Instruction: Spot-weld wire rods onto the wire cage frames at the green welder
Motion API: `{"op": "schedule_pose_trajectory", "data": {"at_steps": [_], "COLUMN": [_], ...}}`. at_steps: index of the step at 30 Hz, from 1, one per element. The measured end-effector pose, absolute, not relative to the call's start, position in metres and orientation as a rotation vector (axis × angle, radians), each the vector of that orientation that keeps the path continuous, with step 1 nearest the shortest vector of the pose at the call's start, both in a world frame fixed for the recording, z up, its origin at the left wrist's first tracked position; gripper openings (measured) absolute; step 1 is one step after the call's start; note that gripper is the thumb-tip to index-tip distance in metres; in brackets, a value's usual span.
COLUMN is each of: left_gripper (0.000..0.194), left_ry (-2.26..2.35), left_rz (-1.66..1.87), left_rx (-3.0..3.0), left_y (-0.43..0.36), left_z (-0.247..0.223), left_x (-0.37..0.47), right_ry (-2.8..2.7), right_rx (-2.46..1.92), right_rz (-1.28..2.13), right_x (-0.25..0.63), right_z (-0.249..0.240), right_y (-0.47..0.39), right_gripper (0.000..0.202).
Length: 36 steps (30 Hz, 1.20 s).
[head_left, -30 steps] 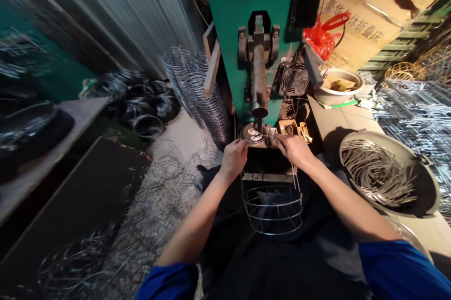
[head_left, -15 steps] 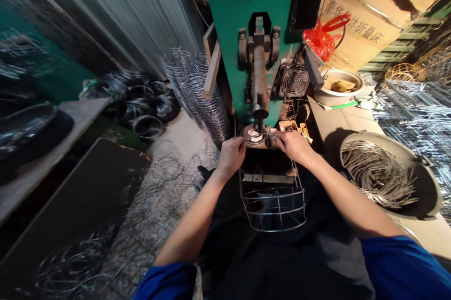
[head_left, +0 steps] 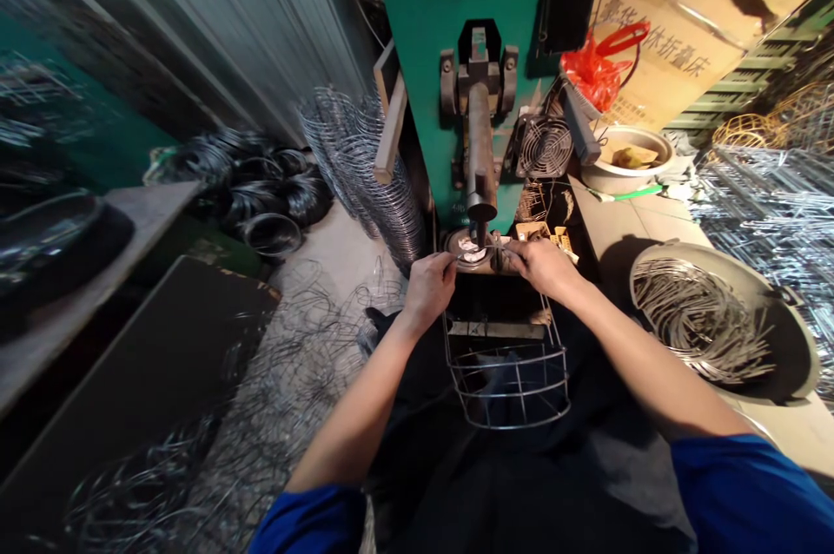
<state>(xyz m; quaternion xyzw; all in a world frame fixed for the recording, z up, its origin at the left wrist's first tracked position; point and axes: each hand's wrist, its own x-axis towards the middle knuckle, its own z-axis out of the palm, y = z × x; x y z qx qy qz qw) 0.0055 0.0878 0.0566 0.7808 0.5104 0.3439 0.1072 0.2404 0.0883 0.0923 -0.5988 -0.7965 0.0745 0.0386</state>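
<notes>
A wire basket (head_left: 519, 378) of bare metal hangs from both hands over my lap, its rounded cage toward me. My left hand (head_left: 429, 286) pinches the wire at the basket's upper left, beside the round lower electrode (head_left: 470, 252) of a green spot welder (head_left: 417, 85). On the other side my right hand (head_left: 546, 267) is closed on the same top wire. That wire passes across the lower electrode, just under the tip of the upper electrode arm (head_left: 480, 163). Whether the tip touches it I cannot tell.
On the right stands a tub (head_left: 798, 363) of bent wire pieces, with a pale basin (head_left: 658, 159) behind it. Stacked wire rings (head_left: 365, 163) lean left of the machine. Loose wire scraps (head_left: 293, 363) cover the floor. A dark board (head_left: 149, 363) lies at left.
The lower cage of the wire basket has swung very slightly to the right. Both hands stay in the same place at the electrodes.
</notes>
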Motion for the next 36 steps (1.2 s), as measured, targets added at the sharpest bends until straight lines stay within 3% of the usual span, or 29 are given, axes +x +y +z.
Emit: {"op": "schedule_pose_trajectory", "data": {"at_steps": [23, 36], "left_gripper": [0.023, 0.023], "left_ry": [1.678, 1.634], "left_rz": [0.627, 0.635], "left_rx": [2.370, 2.433], "left_y": [0.083, 0.087], "left_z": [0.063, 0.066], "left_x": [0.014, 0.012], "right_ry": [-2.258, -2.108], "right_rx": [-1.708, -1.644], "right_rz": [0.382, 0.533], "right_x": [0.247, 0.242], "right_z": [0.074, 0.081], "right_y": [0.092, 0.085], "right_gripper": [0.033, 0.032]}}
